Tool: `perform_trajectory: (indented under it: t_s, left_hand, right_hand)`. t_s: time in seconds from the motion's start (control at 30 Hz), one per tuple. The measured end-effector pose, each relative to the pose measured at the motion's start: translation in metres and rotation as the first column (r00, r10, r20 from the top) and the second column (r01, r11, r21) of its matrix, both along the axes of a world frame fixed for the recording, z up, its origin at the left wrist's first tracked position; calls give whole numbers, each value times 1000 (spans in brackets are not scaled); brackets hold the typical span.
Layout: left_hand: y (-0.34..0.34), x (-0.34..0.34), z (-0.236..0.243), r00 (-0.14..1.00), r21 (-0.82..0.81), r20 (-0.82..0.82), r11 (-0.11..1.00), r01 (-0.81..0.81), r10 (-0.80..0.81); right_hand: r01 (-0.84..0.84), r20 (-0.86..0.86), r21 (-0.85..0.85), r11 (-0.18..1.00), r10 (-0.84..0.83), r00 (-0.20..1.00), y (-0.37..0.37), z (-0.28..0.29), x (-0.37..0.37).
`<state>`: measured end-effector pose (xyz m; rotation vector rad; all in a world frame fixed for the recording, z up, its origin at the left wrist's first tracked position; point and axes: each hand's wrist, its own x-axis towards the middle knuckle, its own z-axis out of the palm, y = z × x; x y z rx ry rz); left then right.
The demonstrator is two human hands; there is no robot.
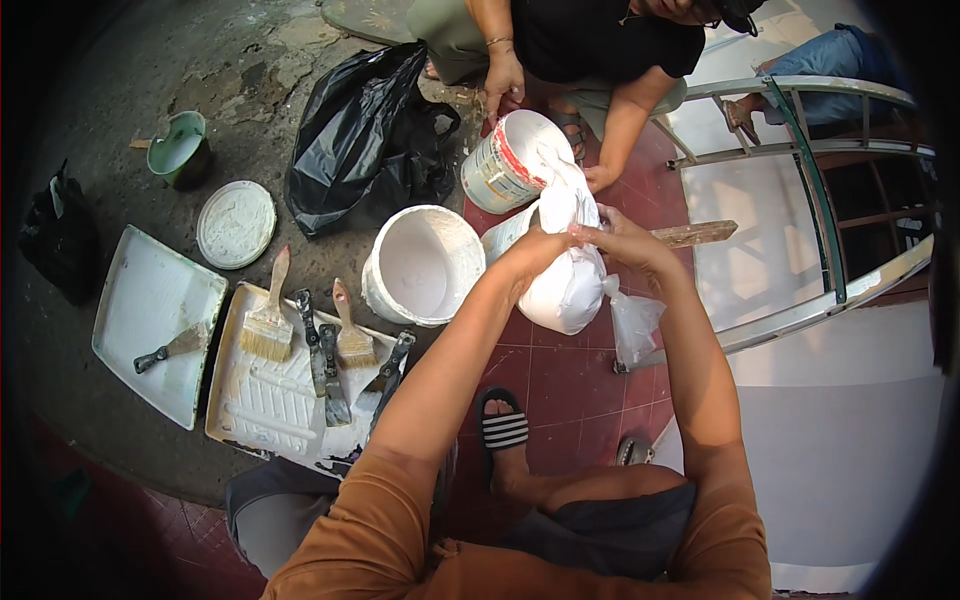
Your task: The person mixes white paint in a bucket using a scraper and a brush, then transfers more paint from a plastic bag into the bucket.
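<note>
Both my hands grip a white plastic bag (563, 295) that bulges with white material. My left hand (540, 252) closes on its left side, and my right hand (625, 240) wraps its right side. The bag's upper part reaches to the mouth of a paint bucket (495, 172) with a red-marked rim. A co-worker's two hands hold that bucket tilted towards the bag. Partly hidden behind the bag is another white container (508, 232). A tied clear plastic bag (636, 325) hangs beside my right wrist. At left stands a white-coated bucket (423, 266), open at the top.
A paint tray (290, 405) carries brushes (268, 328) and scrapers; another tray (160, 320) holds one scraper. A round lid (236, 224), green pot (180, 150) and black plastic bag (365, 140) lie beyond. A metal ladder (790, 315) and wooden stick (695, 234) are at right.
</note>
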<state>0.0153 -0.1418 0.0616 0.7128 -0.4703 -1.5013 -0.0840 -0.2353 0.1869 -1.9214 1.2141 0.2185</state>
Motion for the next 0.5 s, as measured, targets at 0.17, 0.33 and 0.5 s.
perform_trajectory:
  t_s: [0.17, 0.33, 0.5]
  left_hand:
    - [0, -4, 17, 971, -71, 209, 992, -102, 115]
    - [-13, 11, 11, 995, -38, 96, 998, 40, -36]
    - [-42, 13, -5, 982, -35, 188, 999, 29, -22]
  right_hand:
    - [-66, 32, 116, 991, 62, 998, -17, -19, 17]
    - [50, 71, 136, 989, -60, 996, 1, -16, 41]
    - [198, 58, 209, 958, -214, 975, -25, -28, 43]
